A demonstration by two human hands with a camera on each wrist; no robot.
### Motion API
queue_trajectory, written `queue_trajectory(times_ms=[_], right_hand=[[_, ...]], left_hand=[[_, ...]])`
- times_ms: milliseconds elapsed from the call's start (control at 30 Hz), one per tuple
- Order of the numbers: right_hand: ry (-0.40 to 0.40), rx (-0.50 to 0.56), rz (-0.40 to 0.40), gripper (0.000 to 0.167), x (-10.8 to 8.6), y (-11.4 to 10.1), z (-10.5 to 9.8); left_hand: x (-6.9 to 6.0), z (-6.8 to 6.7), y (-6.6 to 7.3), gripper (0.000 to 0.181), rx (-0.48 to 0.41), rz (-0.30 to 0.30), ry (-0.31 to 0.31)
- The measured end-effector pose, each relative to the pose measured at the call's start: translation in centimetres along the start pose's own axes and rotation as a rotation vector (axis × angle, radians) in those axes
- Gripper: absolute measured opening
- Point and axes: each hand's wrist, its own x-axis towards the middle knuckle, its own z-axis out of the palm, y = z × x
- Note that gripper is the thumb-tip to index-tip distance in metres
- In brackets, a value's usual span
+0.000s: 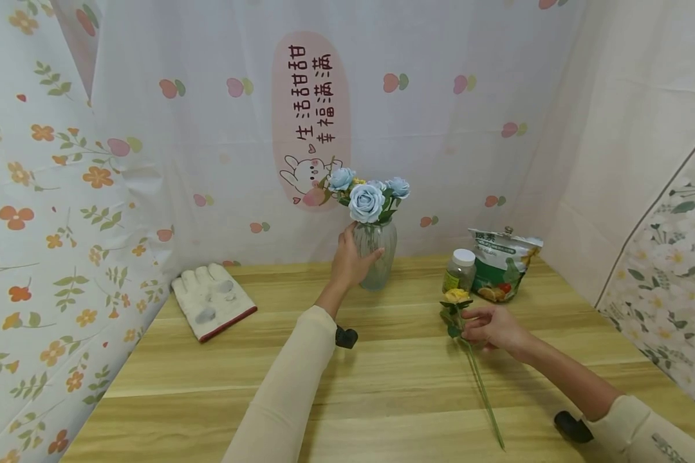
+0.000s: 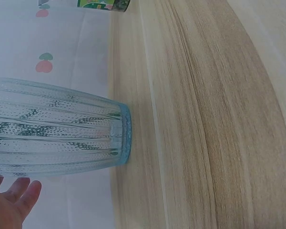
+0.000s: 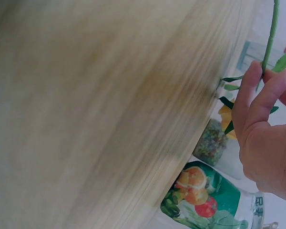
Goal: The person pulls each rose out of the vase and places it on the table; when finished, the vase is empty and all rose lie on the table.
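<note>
- Left hand (image 1: 350, 260): thumb and fingers wide, curved round glass vase (image 1: 380, 257), upright near table (image 1: 394, 392) back edge, blue roses (image 1: 367, 203) inside.
- Right hand (image 1: 495, 329): fingers nearly together, pinching yellow rose (image 1: 456, 296) stem, tail toward front edge.
- Jar (image 1: 460, 271), green-white bag (image 1: 500, 265): near back right corner.
- Glove (image 1: 215, 299): back left corner.

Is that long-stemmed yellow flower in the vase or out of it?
Out: the yellow flower is pinched by its stem in the right hand, apart from the vase.
</note>
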Motion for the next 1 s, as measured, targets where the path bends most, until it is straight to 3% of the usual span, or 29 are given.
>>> queue_trajectory(times_ms=[1000], right_hand=[[-0.035, 0.024, 0.049, 0.057, 0.37, 0.8, 0.37]], left_hand=[[0.04, 0.18, -0.11, 0.092, 0.01, 0.013, 0.014]])
